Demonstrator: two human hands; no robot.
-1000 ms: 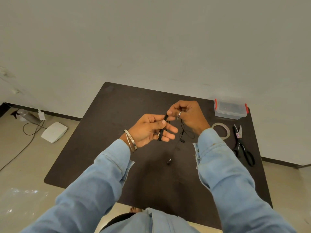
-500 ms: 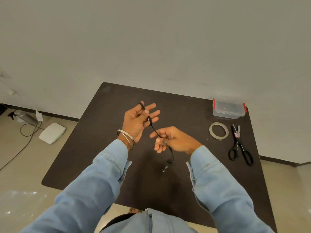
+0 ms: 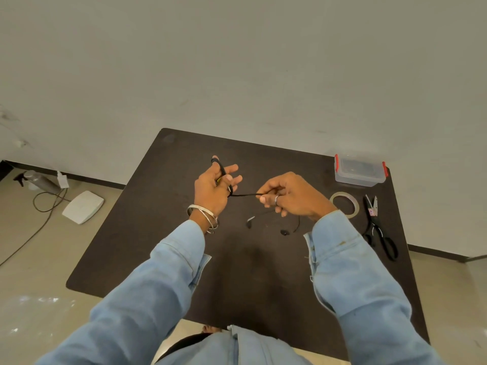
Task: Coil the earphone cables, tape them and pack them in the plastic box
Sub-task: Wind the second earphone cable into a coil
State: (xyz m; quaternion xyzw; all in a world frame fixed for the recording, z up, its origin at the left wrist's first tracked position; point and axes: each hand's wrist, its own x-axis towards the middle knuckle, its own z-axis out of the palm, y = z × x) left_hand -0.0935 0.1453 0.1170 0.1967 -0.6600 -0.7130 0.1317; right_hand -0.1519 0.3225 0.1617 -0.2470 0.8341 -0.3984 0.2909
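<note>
Earphone cable (image 3: 243, 194) stretches taut across the middle of the frame between both hands, above the dark table (image 3: 147, 212). The left hand (image 3: 212, 189) has its fingers spread, black loops wound round the index finger and thumb base. The right hand (image 3: 290, 197) pinches the cable with curled fingers; two earbuds (image 3: 284, 232) dangle below it. At the upper right of the table sit the plastic box (image 3: 359, 173), closed, a tape roll (image 3: 344, 204) and scissors (image 3: 379, 230).
</note>
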